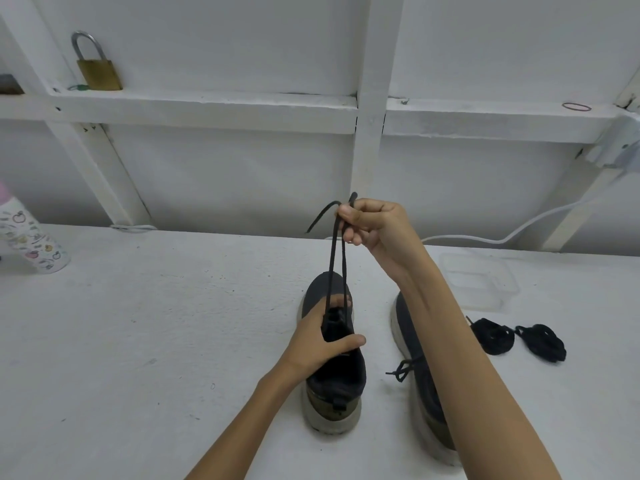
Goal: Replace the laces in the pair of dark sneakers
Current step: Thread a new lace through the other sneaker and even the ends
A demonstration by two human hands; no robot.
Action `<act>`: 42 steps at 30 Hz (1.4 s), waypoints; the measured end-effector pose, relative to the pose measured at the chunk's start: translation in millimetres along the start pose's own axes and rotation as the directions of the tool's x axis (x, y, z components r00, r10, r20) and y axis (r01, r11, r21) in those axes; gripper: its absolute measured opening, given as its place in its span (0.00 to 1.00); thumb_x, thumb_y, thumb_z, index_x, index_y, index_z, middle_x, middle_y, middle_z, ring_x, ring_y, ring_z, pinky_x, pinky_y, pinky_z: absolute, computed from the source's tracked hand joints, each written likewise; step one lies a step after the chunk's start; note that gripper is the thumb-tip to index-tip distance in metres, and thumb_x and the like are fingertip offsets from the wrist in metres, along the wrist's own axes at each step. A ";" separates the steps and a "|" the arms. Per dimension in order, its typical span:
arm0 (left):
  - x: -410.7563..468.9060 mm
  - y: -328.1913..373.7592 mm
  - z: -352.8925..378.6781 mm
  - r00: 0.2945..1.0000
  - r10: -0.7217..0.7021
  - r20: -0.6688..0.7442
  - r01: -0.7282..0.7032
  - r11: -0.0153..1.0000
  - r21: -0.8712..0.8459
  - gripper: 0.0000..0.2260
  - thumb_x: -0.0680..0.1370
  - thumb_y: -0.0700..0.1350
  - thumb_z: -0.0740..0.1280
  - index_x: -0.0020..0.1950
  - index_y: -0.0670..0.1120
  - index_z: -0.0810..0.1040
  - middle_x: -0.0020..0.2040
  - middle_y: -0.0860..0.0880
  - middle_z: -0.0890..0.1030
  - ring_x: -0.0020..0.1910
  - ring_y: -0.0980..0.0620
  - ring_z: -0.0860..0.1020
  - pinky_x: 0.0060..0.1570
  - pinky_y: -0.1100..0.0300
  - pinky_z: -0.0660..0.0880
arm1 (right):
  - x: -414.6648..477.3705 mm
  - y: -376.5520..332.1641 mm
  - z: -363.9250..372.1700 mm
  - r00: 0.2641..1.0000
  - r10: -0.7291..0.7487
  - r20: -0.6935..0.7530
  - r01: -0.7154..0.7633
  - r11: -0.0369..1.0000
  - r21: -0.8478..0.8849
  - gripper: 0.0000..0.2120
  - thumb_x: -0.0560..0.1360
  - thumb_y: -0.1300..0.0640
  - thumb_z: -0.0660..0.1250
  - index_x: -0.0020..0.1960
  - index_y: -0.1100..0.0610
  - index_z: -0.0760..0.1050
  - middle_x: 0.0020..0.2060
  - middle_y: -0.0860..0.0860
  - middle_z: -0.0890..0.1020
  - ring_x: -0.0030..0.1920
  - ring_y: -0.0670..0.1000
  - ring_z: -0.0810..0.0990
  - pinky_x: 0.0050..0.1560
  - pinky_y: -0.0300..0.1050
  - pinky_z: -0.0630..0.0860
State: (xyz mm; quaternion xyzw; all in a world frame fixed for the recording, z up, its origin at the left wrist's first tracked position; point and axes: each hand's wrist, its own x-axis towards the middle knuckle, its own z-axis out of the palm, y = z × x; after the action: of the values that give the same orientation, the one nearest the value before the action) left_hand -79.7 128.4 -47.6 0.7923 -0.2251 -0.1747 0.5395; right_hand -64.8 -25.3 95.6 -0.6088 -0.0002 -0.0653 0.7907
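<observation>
1. the shoe (332, 375) stands on the bench (138, 341), toe away from me. my left hand (322, 336) grips it across the throat, with the thumb on one side and the fingers (341, 301) curled over the other.
2. my right hand (377, 230) is raised above the toe, its fingers (349, 216) clamped on both strands of the lace (334, 258). the strands run taut down into the front of the throat, and both tips poke out above the pinch.
3. the lace looks thin, limp and light. it takes pull but no push, so i judge the stiff tips the place to hold for threading.
4. the shoe looks light, with a soft upper and a firmer sole. a tug could lift it, so the left grip pins it.
5. the other shoe (403, 317) sits just right, partly behind my forearm, with a knotted lace on it. two bundles (495, 336) of black lace lie further right.
</observation>
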 end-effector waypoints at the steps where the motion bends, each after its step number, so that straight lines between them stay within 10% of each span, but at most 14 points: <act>1: -0.3 0.0 0.3 1.000 0.017 -0.011 -0.017 1.000 -0.012 0.32 0.64 0.64 0.73 0.65 0.58 0.71 0.63 0.60 0.75 0.63 0.60 0.73 0.60 0.67 0.69 | -0.4 0.5 -1.1 1.000 -0.001 -0.002 0.001 1.000 0.000 0.07 0.74 0.66 0.69 0.38 0.66 0.77 0.32 0.56 0.79 0.28 0.48 0.75 0.29 0.35 0.72; 7: -1.2 9.1 -8.7 0.887 0.095 -0.452 -0.201 0.961 -0.192 0.03 0.76 0.42 0.71 0.49 0.49 0.81 0.47 0.53 0.83 0.51 0.56 0.81 0.53 0.63 0.76 | -6.8 6.0 -19.6 0.999 0.021 -0.035 -0.022 0.999 -0.031 0.06 0.74 0.63 0.70 0.43 0.66 0.79 0.34 0.56 0.80 0.29 0.48 0.76 0.33 0.35 0.75; 11: 1.5 4.4 -39.9 0.694 -0.010 -0.720 -0.204 0.956 -0.210 0.05 0.77 0.39 0.69 0.45 0.48 0.77 0.43 0.50 0.81 0.43 0.60 0.79 0.44 0.72 0.73 | -12.0 19.3 -50.0 0.959 -0.003 -0.284 -0.093 0.942 -0.321 0.11 0.74 0.67 0.71 0.53 0.72 0.76 0.32 0.58 0.80 0.25 0.49 0.77 0.27 0.38 0.74; 17: -8.0 -48.6 -72.8 0.699 -0.221 -0.680 0.136 0.975 -0.177 0.21 0.73 0.28 0.66 0.61 0.45 0.68 0.63 0.48 0.73 0.62 0.47 0.75 0.56 0.56 0.73 | -23.8 55.6 -80.1 0.840 0.387 -0.380 -0.531 0.448 -0.719 0.17 0.72 0.67 0.73 0.55 0.61 0.68 0.35 0.58 0.81 0.24 0.51 0.79 0.25 0.40 0.73; 22: -11.5 -55.3 -57.1 0.753 -0.058 -0.655 0.178 0.977 0.118 0.27 0.68 0.26 0.69 0.65 0.44 0.73 0.71 0.43 0.67 0.72 0.47 0.63 0.71 0.56 0.60 | -25.4 67.5 -70.2 0.888 0.320 -0.330 -0.360 0.038 -0.932 0.25 0.70 0.59 0.75 0.63 0.57 0.68 0.56 0.55 0.76 0.51 0.57 0.78 0.50 0.51 0.78; 29: 16.9 -16.3 -39.2 0.988 0.048 -0.146 -0.030 0.992 0.124 0.11 0.81 0.38 0.61 0.49 0.52 0.80 0.44 0.54 0.83 0.45 0.61 0.80 0.49 0.67 0.75 | -16.4 94.6 -30.5 0.936 0.263 -0.233 -0.323 0.379 -0.867 0.05 0.75 0.64 0.67 0.42 0.58 0.80 0.40 0.59 0.84 0.40 0.58 0.85 0.43 0.52 0.83; 42: 28.2 -22.3 -23.2 0.958 -0.053 -0.283 0.120 0.967 0.224 0.05 0.75 0.50 0.71 0.46 0.51 0.79 0.33 0.52 0.79 0.31 0.54 0.78 0.37 0.62 0.73 | -31.1 120.2 -26.3 0.975 0.050 -0.215 -0.212 0.476 -0.853 0.03 0.73 0.57 0.71 0.45 0.55 0.83 0.39 0.50 0.83 0.39 0.47 0.78 0.38 0.38 0.71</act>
State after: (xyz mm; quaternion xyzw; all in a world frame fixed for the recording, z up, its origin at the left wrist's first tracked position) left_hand -40.2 138.1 -61.2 0.8772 -0.1321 -0.0582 0.4580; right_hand -85.3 -17.3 -29.4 -0.9155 0.1430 -0.0440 0.3735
